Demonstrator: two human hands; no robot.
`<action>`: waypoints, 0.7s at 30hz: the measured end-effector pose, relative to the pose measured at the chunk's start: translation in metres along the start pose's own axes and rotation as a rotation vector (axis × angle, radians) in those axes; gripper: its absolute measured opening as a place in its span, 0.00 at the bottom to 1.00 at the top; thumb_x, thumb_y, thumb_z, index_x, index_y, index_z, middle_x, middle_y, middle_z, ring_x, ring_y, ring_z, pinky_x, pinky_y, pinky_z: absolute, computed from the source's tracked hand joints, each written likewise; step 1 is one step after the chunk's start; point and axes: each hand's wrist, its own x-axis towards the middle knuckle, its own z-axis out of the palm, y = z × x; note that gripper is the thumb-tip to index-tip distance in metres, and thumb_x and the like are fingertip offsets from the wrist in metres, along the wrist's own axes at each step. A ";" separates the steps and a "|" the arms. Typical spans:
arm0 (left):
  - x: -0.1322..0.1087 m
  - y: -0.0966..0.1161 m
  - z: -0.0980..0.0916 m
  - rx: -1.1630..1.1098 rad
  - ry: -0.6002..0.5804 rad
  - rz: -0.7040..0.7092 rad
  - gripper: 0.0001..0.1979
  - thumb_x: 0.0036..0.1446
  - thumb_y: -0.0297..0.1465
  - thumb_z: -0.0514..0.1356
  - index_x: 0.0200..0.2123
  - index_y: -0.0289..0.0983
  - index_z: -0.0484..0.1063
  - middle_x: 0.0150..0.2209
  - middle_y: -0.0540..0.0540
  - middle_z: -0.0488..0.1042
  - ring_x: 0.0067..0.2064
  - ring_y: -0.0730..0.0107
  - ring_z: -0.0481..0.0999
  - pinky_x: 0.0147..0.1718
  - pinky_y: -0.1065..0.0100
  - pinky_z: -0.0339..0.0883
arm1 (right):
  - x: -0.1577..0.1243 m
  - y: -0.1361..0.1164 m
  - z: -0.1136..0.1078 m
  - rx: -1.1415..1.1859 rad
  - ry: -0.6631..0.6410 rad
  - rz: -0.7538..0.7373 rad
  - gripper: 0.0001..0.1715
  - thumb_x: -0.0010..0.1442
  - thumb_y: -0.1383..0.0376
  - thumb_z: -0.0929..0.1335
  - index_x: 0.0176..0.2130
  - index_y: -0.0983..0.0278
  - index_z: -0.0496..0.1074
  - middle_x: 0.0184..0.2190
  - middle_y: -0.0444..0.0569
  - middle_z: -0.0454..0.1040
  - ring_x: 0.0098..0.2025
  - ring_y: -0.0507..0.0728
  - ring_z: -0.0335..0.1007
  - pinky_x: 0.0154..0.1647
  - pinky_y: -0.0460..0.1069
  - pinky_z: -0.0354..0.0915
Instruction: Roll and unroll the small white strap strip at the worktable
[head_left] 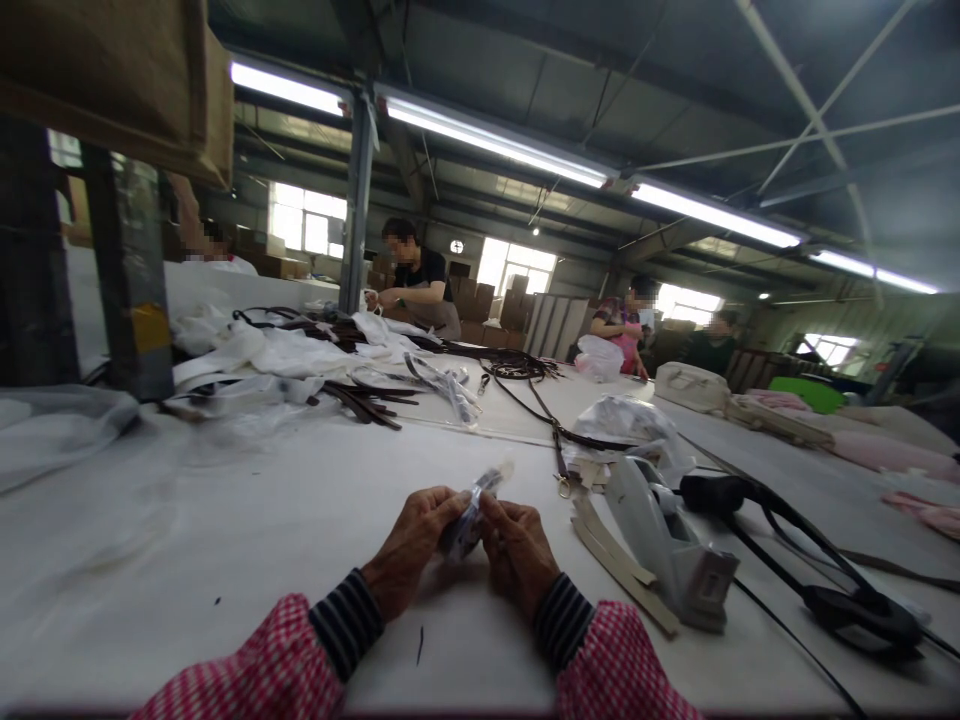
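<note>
Both my hands meet over the white table [285,560], close in front of me. Between them is a small clear plastic bag [474,520] with something dark inside that I cannot make out. My left hand [415,545] pinches its left side with thumb and fingers. On the other side, my right hand [521,550] grips the bag, its fingers curled. The bag tilts up and away to the right, above the tabletop. To the right of my hands lie beige strips [619,570] beside a white tape dispenser [667,550].
Dark brown straps [367,400] lie among white wrapping [262,355] at the back left. A strap with a metal clasp [559,455] lies ahead. A black device with a cable [855,610] sits at right, near a cream bag [690,385]. A person [420,275] stands beyond the table.
</note>
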 end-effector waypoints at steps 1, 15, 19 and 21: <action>0.000 0.000 0.000 -0.011 -0.006 -0.008 0.24 0.50 0.51 0.68 0.29 0.34 0.70 0.24 0.51 0.70 0.24 0.74 0.64 0.25 0.72 0.57 | 0.001 0.001 0.000 -0.003 -0.008 -0.026 0.33 0.49 0.42 0.76 0.21 0.65 0.66 0.11 0.37 0.59 0.13 0.43 0.48 0.12 0.41 0.42; 0.001 0.002 -0.004 0.002 -0.090 0.003 0.25 0.55 0.53 0.63 0.29 0.34 0.73 0.24 0.47 0.74 0.24 0.71 0.67 0.24 0.71 0.58 | 0.002 0.014 -0.006 -0.156 -0.064 -0.074 0.32 0.54 0.40 0.72 0.28 0.66 0.71 0.17 0.42 0.69 0.13 0.45 0.53 0.13 0.42 0.46; -0.001 -0.001 -0.011 0.126 -0.019 -0.031 0.26 0.52 0.55 0.64 0.30 0.36 0.73 0.25 0.51 0.72 0.26 0.71 0.66 0.24 0.73 0.59 | -0.002 0.016 -0.001 -0.468 0.155 -0.332 0.26 0.58 0.46 0.71 0.25 0.64 0.69 0.18 0.42 0.68 0.20 0.50 0.61 0.21 0.45 0.57; 0.008 -0.008 -0.025 0.270 0.065 -0.017 0.30 0.46 0.59 0.64 0.30 0.36 0.75 0.26 0.49 0.74 0.28 0.66 0.70 0.26 0.70 0.64 | -0.003 0.012 -0.001 -0.775 0.318 -0.580 0.18 0.56 0.53 0.75 0.30 0.63 0.70 0.25 0.42 0.72 0.28 0.53 0.67 0.31 0.48 0.65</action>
